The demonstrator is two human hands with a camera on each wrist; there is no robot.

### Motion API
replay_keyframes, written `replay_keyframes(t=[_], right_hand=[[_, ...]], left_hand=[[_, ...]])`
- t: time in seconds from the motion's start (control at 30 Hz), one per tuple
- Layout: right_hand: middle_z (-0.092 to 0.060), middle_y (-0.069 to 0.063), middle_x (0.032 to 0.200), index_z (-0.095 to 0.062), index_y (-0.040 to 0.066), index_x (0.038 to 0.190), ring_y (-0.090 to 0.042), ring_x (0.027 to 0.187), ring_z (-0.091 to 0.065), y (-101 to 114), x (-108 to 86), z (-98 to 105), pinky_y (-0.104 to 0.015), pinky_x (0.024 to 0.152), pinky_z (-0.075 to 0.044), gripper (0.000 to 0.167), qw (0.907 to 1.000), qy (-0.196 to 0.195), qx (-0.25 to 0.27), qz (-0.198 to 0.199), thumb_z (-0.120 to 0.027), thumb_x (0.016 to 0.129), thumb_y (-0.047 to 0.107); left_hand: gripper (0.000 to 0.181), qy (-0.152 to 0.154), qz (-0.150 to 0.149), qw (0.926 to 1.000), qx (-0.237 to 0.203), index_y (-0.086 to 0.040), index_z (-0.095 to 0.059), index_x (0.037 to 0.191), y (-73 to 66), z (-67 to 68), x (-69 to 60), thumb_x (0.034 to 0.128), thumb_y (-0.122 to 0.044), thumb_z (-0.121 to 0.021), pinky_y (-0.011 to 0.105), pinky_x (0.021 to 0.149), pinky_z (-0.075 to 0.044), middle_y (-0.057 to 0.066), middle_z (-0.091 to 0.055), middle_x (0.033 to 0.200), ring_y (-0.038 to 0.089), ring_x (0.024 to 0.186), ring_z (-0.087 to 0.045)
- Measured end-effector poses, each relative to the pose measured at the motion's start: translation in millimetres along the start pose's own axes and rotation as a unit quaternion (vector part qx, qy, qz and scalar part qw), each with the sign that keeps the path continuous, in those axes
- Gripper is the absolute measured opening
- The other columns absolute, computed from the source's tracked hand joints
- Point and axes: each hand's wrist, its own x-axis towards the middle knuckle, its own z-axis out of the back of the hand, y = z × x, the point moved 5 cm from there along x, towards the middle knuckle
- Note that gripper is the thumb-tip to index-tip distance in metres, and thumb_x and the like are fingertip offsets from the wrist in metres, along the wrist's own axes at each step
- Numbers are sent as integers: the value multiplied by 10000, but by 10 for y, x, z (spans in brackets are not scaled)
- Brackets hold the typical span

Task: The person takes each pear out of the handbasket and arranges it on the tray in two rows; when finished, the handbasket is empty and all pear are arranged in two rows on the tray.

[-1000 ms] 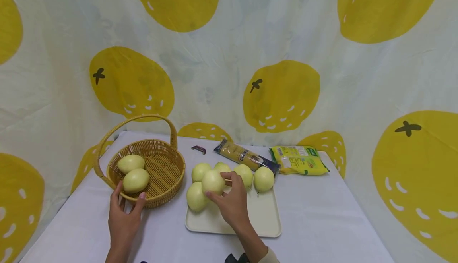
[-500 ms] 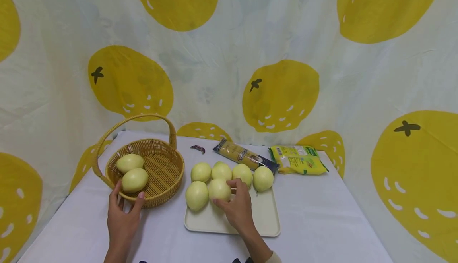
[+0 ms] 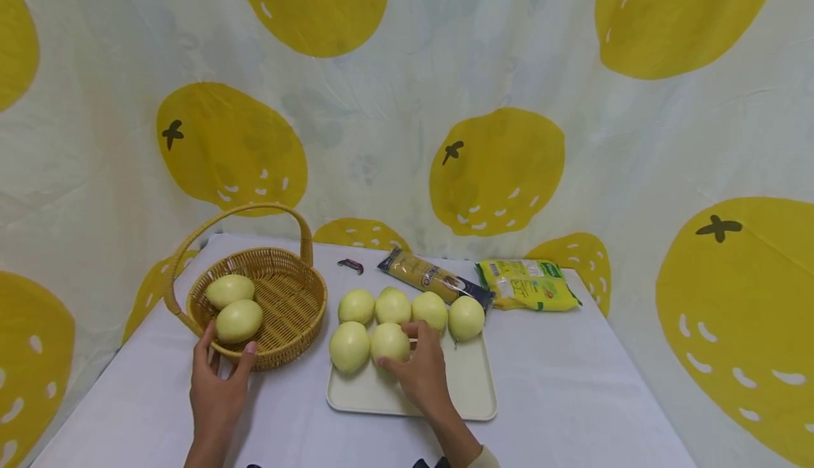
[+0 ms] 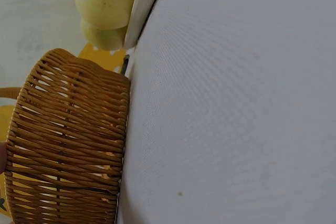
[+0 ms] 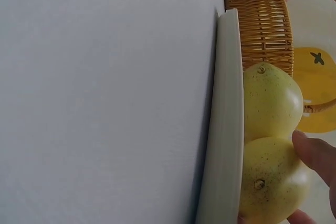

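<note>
A pale yellow-green pear sits on the cream tray, held between the thumb and fingers of my right hand. In the right wrist view, that pear touches another pear beside it. More pears stand in a row behind, toward the tray's far side, with one pear at the right end. My left hand grips the near rim of the woven basket, thumb and fingers spread along it. Inside the basket, two pears lie against its left side.
Behind the tray lie a long gold-and-blue packet and a yellow-green packet. A small dark-wrapped item is right of the basket's arched handle. A patterned curtain hangs behind the white-covered table.
My right hand has lowered the pear and moved it slightly right, down onto the tray beside the near-left pear. It still holds it. The left hand and basket have stayed put.
</note>
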Motion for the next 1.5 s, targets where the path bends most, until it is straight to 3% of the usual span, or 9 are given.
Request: replay_keyframes(t=[0.2,0.37,0.53,0.7,0.87,1.07,1.33,1.5], right_hand=[[-648,-130,1270,-629,63,1286,-297,1149,-661,21,-16,49,-400,915,-649,725,10000,-16,68,-16,-1014,703,256],[-629,-156,1298,-652,121,1264,-353,1261,-628,111,1,106,-500,1070,-627,655,9996,-162,228,65,-1002,728,260],[-621,-142,1323,-653,186,1292,-320,1313,-607,306,39,126,-506,1179,-567,633,9971,-222,626,380,-989,759,250],[-630,-104,1317,-666,180,1302,-305,1295,-596,560,64,70,-519,1187,-556,639,9927,-128,983,687,-987,754,243],[-638,-28,1279,-679,193,1279,-278,1299,-605,769,97,-62,-479,1182,-567,613,9914,13,984,868,-985,753,268],[-649,-107,1304,-677,175,1273,-289,1296,-609,970,137,-268,-483,1183,-567,598,9870,260,1154,1089,-978,762,249],[-643,23,1342,-672,180,1332,-228,1322,-613,1231,172,-594,-416,1169,-583,611,9818,716,1174,1310,-964,803,266],[-659,54,1396,-669,256,1394,-152,1339,-609,1328,219,-838,-326,1168,-566,624,9757,1067,1188,1503,-942,833,283]], left_hand=[[904,7,-21,10000,10,-344,-154,1716,4,0,-1,1015,-429,-719,478,1218,-393,22,-49,1805,424,1633,-162],[903,9,-10,10000,30,-343,-142,1718,-8,0,-1,1020,-438,-708,510,1230,-380,23,-37,1806,422,1636,-154],[895,-31,1,10000,58,-345,-150,1717,-15,-3,1,1021,-439,-706,535,1233,-376,27,-46,1806,431,1634,-163],[897,-20,-12,10000,28,-323,-161,1717,-22,-3,2,1019,-434,-712,527,1239,-374,26,-44,1806,422,1636,-161],[902,-29,21,10000,56,-323,-152,1718,-28,-5,-9,1019,-432,-712,558,1243,-373,17,-44,1806,418,1639,-159],[906,-76,43,10000,44,-322,-133,1721,-25,-14,-1,1024,-439,-701,625,1253,-380,21,-33,1807,433,1642,-136],[901,-76,40,9999,97,-346,-135,1718,-28,-6,-15,1025,-425,-706,601,1246,-392,13,-48,1805,431,1638,-160],[900,-78,29,9998,194,-366,-142,1714,-11,-8,-18,1021,-435,-711,560,1230,-395,7,-66,1804,424,1633,-191]])
